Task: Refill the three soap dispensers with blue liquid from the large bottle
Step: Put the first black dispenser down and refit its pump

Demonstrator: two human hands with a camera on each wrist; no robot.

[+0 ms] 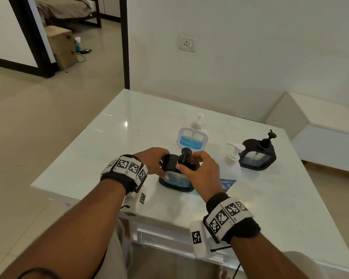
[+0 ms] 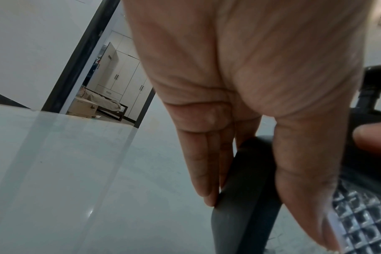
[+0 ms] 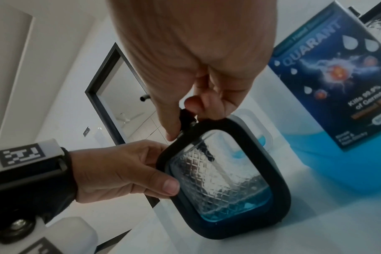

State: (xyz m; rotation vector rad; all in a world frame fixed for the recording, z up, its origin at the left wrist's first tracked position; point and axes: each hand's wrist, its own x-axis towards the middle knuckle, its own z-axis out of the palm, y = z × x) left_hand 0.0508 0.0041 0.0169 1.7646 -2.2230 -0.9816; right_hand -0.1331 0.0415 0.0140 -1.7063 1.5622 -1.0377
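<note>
On the white table point(image 1: 113, 137), toward its near edge, the left hand point(image 1: 151, 160) grips the left side of a black-framed soap dispenser point(image 1: 177, 178) — thumb lying across the diamond-patterned clear front, fingers wrapped round the dark frame behind. The right wrist view shows a shallow layer of blue liquid in the bottom of this dispenser. At its top, the right hand point(image 1: 201, 170) pinches the black pump point(image 1: 184, 156) at the collar, thumb on the near side and fingers curled over the far side, with the pump head standing up between both hands. Farther back, a white-framed dispenser point(image 1: 191, 137) stands upright, roughly half full of blue. Just right of the held dispenser stands the large white bottle point(image 1: 231, 164) with its own white pump and a dark blue label; blue liquid shows in its lower part in the right wrist view. Farthest right — a second black-framed dispenser point(image 1: 258, 156), upright, pump on; its level cannot be told.
</note>
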